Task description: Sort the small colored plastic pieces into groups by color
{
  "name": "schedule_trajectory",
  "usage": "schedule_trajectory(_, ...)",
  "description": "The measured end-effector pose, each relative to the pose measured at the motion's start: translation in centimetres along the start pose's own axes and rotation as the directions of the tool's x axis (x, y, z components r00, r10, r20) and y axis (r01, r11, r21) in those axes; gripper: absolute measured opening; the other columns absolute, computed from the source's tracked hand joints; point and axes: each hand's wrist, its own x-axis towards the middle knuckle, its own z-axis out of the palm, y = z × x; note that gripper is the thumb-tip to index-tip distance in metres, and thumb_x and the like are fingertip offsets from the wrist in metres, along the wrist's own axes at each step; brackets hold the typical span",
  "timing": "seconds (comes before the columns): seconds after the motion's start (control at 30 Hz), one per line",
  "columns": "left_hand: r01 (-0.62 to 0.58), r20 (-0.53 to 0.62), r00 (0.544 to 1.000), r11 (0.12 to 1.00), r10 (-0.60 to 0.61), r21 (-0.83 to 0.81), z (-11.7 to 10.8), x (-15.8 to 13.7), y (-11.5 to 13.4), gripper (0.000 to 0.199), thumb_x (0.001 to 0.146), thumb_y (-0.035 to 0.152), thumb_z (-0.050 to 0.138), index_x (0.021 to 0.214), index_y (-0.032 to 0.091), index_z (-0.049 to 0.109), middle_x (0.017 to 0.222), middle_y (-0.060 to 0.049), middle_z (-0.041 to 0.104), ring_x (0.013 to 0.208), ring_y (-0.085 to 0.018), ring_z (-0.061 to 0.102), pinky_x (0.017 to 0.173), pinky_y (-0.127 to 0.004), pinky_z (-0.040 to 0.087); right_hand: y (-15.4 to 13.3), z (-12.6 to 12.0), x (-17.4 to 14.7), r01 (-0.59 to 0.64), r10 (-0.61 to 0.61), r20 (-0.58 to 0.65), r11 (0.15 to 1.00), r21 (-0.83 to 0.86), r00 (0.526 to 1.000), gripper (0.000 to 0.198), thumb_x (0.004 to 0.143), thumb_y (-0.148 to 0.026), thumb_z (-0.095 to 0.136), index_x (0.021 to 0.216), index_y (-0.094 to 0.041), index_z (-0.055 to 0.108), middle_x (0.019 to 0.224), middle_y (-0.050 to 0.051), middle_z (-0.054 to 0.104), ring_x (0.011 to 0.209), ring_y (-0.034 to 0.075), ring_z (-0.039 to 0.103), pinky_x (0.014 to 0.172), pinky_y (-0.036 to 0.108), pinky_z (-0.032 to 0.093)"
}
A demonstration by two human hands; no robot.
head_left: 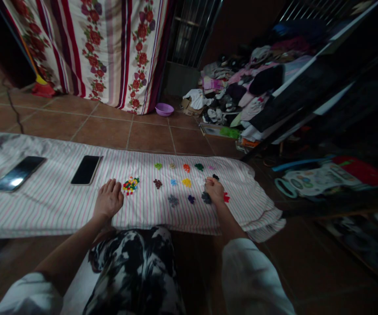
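A pink-striped white cloth is spread on the tiled floor in front of me. A mixed pile of small coloured pieces lies just right of my left hand, which rests flat on the cloth with fingers apart. Several small single-colour clusters sit further right: green, orange, yellow, blue, grey. My right hand is curled among the rightmost clusters, beside a red piece; whether it grips a piece is hidden.
Two dark phones lie on the cloth: one at far left, one nearer the middle. A floral curtain hangs behind, a purple bowl sits on the tiles, a clothes heap and toys fill the right.
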Motion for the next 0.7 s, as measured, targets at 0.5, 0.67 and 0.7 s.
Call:
schedule_trajectory(0.5,0.142,0.099,0.985,0.99,-0.138,-0.027,-1.1,-0.1,1.1,0.049,0.091,0.026,0.036,0.134,0.013,0.055,0.147,-0.016,0.049,0.141,-0.032,0.038,0.114,-0.05,0.03,-16.3,9.0,-13.1,0.327,-0.494,0.301,0.823,0.463,0.816,0.027,0.083,-0.023,0.049,0.096,-0.022,0.073,0.092,0.005,0.069,0.08,0.017,0.063,0.078,0.029,0.052)
schedule_trajectory(0.67,0.197,0.099,0.975,0.98,-0.197,0.001,-1.5,-1.1,1.5,0.051,0.094,0.029,0.032,0.137,0.012,0.052,0.149,-0.018,0.044,0.142,-0.034,0.035,0.115,-0.051,0.026,-19.0,11.9,-15.2,0.391,-0.537,0.341,0.823,0.411,0.772,0.029,0.084,-0.015,0.05,0.103,-0.022,0.071,0.096,0.006,0.068,0.088,0.018,0.062,0.085,0.028,0.05)
schedule_trajectory(0.7,0.194,0.105,0.975,0.981,-0.194,0.005,-1.6,-1.4,1.5,0.051,0.095,0.029,0.031,0.138,0.011,0.052,0.149,-0.019,0.044,0.142,-0.034,0.035,0.115,-0.051,0.026,-19.3,12.2,-15.4,0.399,-0.529,0.354,0.835,0.378,0.772,0.029,0.083,-0.013,0.051,0.102,-0.022,0.07,0.097,0.006,0.067,0.09,0.018,0.062,0.087,0.029,0.049)
